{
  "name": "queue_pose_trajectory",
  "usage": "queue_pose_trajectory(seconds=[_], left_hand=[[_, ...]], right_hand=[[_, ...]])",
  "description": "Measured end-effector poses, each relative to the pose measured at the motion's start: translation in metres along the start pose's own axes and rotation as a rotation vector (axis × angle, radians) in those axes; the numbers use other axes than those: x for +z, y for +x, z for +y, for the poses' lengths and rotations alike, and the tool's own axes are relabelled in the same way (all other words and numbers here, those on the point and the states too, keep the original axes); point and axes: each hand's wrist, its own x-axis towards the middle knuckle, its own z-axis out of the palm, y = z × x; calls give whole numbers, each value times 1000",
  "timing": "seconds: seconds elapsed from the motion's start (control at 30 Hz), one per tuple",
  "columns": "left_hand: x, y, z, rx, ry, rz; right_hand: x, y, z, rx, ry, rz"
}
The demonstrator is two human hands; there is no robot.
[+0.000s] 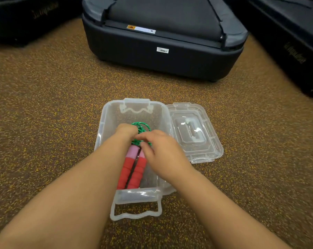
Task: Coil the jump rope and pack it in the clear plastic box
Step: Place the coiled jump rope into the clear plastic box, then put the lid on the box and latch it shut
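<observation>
The clear plastic box (107, 114) sits open on the speckled floor in front of me. Inside it lies the jump rope: two red and pink handles (134, 171) side by side, pointing toward me, with the green cord (142, 127) bunched in loops at their far ends. My left hand (125, 132) reaches into the box and closes on the green cord. My right hand (163, 150) is over the box too, fingers curled on the cord just above the handles. Part of the cord is hidden under both hands.
The box's clear lid (195, 133) lies flat on the floor just right of the box. A large dark padded block (161, 56) stands beyond the box. More dark equipment lies at the far left (26, 18) and far right (292, 51).
</observation>
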Motion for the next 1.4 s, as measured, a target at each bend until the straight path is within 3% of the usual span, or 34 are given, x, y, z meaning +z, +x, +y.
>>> queue_pose_trajectory(seconds=[0.07, 0.17, 0.3, 0.47, 0.63, 0.77, 1.2, 1.4], left_hand=[[0, -7, 10, 6, -19, 26], [1, -29, 35, 34, -177, 203], [12, -72, 74, 304, -184, 309], [55, -115, 99, 713, 10, 350], [111, -137, 99, 893, 286, 247], [148, -128, 83, 882, 467, 172], [209, -84, 53, 686, 700, 7], [214, -90, 48, 708, 713, 80]], right_hand=[[-16, -11, 10, -6, 62, 130], [-41, -29, 33, 45, 85, 249], [-73, -54, 71, 159, 71, 322], [-95, -85, 114, 267, 14, 311], [-95, -107, 149, 302, -92, 191], [-83, -122, 172, 325, -75, 141], [-59, -168, 206, 347, -29, 38], [-59, -169, 204, 356, -24, 37]])
